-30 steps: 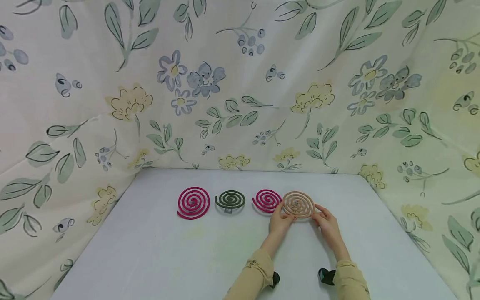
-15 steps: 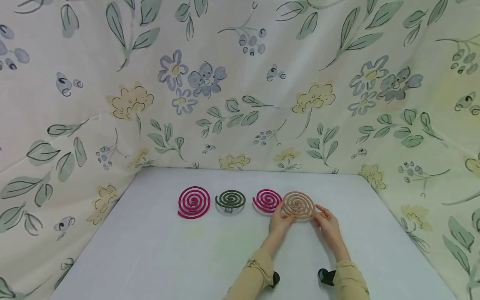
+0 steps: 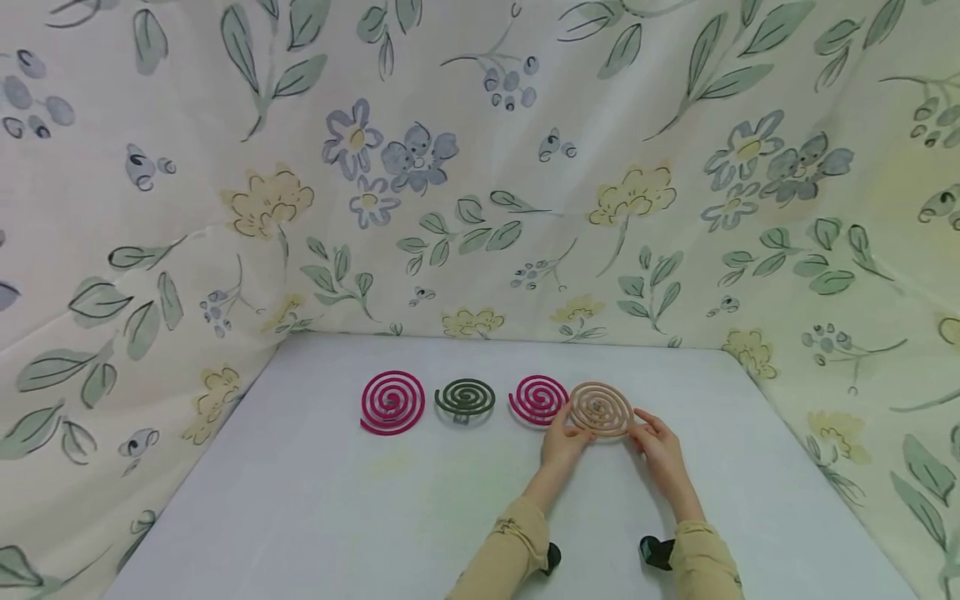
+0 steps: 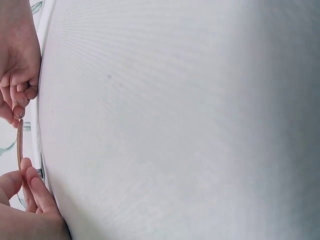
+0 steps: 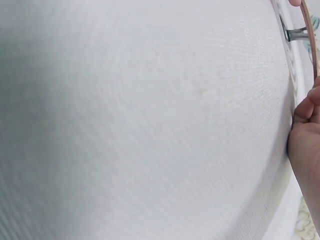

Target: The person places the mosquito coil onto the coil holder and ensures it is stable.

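A tan mosquito coil (image 3: 602, 408) lies level at the right end of a row of coils, raised off the table on a small metal stand (image 5: 298, 34). My left hand (image 3: 562, 442) pinches its near left rim between thumb and fingers. On the opposite side, the fingertips of my right hand (image 3: 662, 454) hold the right rim. Seen edge-on in the left wrist view, the coil (image 4: 20, 142) spans the gap between both hands. Just left of it is a red coil (image 3: 538, 400), its right edge partly behind my left fingers.
Farther left stand a dark green coil (image 3: 465, 397) on a metal stand and another red coil (image 3: 392, 403). A white table (image 3: 337, 517) lies beneath everything, with a flowered cloth (image 3: 480, 250) hanging behind and at both sides.
The head view has turned slightly left, so the whole scene sits a little farther right. Both hands keep the same hold on the tan mosquito coil.
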A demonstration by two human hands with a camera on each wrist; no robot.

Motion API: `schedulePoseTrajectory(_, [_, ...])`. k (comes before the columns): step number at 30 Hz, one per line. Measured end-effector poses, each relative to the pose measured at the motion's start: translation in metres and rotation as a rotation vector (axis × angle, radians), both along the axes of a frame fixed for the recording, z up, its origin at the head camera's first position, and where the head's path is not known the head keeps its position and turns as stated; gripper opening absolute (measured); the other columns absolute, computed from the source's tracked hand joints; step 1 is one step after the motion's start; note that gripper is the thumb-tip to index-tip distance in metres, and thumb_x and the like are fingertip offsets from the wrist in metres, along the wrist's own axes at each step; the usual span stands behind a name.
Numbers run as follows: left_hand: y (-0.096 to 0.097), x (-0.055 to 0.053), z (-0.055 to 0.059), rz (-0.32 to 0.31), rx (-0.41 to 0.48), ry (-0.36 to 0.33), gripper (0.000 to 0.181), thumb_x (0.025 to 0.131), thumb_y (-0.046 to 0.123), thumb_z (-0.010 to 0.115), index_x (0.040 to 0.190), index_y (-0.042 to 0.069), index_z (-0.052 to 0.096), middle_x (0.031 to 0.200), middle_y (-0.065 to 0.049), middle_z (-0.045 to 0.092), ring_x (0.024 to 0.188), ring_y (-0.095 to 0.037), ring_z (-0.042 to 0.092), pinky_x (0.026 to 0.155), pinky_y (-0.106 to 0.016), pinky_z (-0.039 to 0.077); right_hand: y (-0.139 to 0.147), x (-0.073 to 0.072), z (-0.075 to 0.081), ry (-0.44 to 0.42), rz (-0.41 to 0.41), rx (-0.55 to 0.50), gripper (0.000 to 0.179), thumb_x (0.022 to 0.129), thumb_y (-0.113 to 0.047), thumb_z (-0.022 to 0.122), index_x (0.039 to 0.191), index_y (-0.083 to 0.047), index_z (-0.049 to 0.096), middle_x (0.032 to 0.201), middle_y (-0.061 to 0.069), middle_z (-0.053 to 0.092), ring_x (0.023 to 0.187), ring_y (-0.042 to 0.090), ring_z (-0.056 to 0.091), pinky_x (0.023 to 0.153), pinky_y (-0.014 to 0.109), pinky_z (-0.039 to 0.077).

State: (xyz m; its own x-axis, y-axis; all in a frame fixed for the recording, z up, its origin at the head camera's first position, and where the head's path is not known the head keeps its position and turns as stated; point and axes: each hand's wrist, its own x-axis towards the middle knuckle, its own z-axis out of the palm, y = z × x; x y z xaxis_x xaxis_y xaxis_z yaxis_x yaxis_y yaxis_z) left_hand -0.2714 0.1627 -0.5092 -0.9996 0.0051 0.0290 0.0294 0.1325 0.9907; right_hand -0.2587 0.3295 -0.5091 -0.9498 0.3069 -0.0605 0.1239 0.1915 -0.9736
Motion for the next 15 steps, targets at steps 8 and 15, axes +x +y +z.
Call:
schedulePoseTrajectory(8, [-0.0025, -0.0001, -0.0018, -0.011, -0.007, -0.025, 0.063, 0.076, 0.005, 0.072, 0.135, 0.007, 0.051, 0.075, -0.01, 0.072, 0.067, -0.006, 0.063, 0.076, -0.022, 0.044, 0.0007, 0.0002, 0.0002, -0.006, 0.0, -0.006, 0.05, 0.094, -0.012, 0.054, 0.139, 0.002, 0.039, 0.062, -0.021, 0.047, 0.06, -0.003, 0.043, 0.058, 0.018, 0.035])
schedulePoseTrajectory(15, [-0.0077, 0.0023, 0.0004, -0.048, 0.011, -0.013, 0.063, 0.077, 0.005, 0.07, 0.136, 0.005, 0.049, 0.077, -0.011, 0.072, 0.067, -0.007, 0.062, 0.071, -0.021, 0.045, 0.0005, -0.0016, -0.0005, -0.015, -0.006, 0.008, 0.05, 0.094, -0.011, 0.053, 0.14, 0.002, 0.038, 0.063, -0.021, 0.047, 0.06, -0.003, 0.043, 0.058, 0.018, 0.035])
